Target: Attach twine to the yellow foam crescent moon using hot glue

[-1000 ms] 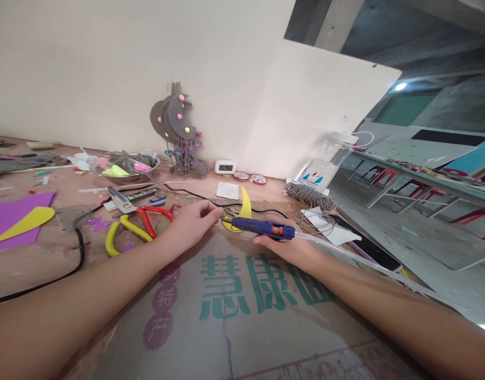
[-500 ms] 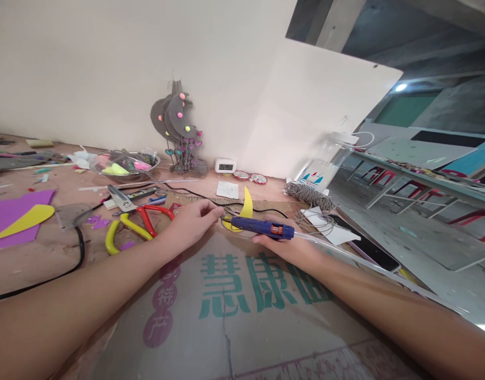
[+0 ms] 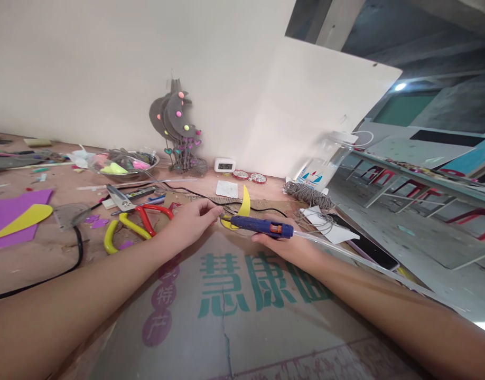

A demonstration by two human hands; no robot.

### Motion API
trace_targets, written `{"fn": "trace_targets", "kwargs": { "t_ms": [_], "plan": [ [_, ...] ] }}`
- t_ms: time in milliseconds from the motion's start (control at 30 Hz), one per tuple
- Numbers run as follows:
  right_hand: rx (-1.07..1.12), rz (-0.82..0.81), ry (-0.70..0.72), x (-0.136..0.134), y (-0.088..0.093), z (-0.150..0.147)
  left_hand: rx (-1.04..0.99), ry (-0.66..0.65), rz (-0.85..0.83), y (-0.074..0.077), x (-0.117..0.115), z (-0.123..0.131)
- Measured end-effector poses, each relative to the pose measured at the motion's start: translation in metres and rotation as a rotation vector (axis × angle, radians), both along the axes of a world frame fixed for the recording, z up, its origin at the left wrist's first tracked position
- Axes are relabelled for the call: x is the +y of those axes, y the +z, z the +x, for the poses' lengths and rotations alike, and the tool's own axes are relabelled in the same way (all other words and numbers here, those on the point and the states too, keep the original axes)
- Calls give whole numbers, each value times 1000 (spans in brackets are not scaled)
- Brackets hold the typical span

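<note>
Our right hand [image 3: 292, 245] wraps the glue gun [image 3: 255, 225]; left hand [image 3: 195, 219] pinches, seemingly on the crescent [image 3: 246, 202] just beyond (contact's hidden). Tip's near fingertips [image 3: 217, 211]: one slip, we're burned.

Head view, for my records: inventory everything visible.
glue gun: 1, blue, centre
crescent: 1, yellow, behind gun
cardboard: 1, greyish, beneath gun
scissors: 1, red/yellow handles, left
sheet: 1, purple, left
cutout: 1, yellow, on sheet
bowl: 1, silvery, left
ornaments: several, grey, back
clock: 1, white, back
discs: 2, red-rimmed, beside clock
twine: bundle, grey, right
container: 1, clear, right
phone: 1, black, right
stools: several, red, background
left hand: 1, by gun
right hand: 1, on gun
</note>
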State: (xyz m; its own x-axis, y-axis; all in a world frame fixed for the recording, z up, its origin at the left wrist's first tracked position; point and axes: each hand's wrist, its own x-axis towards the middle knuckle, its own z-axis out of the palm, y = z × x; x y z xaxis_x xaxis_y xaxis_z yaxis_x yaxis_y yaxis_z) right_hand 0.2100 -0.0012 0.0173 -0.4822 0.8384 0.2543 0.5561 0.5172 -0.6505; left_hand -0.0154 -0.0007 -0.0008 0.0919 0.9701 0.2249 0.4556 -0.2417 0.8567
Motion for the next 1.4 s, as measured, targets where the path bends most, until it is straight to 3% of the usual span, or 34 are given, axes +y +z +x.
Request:
{"fn": "trace_targets", "kwargs": {
  "t_ms": [1400],
  "plan": [
    [-39,34,-78,2,-5,1,0,3,20,-2,1,-1]
  ]
}}
